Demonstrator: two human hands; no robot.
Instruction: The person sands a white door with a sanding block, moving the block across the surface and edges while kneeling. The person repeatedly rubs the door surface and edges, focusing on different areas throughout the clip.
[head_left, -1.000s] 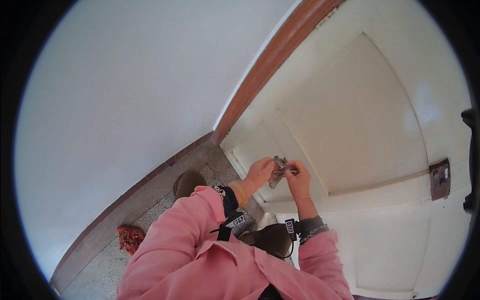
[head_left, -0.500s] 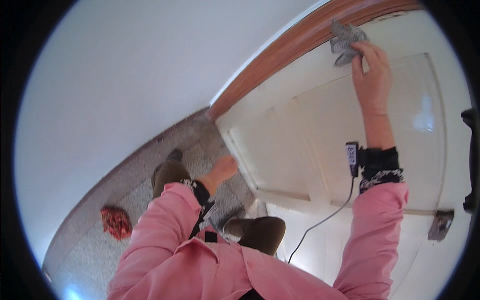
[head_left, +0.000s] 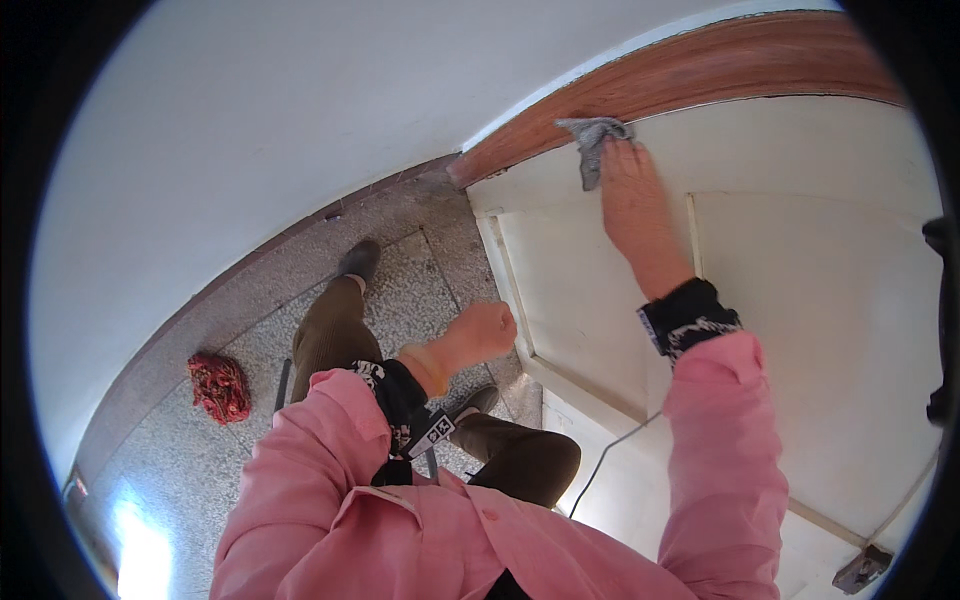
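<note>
A crumpled grey cloth lies against the cream door, along its border with the reddish-brown wooden frame. My right hand is on this cloth, fingers stretched forward and pressing it to the surface; part of the cloth sticks out past the fingertips. Nearer to me, my left hand is curled into a fist beside the door's left edge. Nothing shows sticking out of it, and whether it touches the door I cannot tell.
On the speckled stone floor at left lies a bunched red patterned cloth. A white wall curves along the upper left. A metal latch sits at the lower right of the door. A thin cable hangs by my right arm.
My right hand has moved left along the door's border by the wooden frame, taking the grey cloth with it. The view has shifted; my left hand stays in a fist.
</note>
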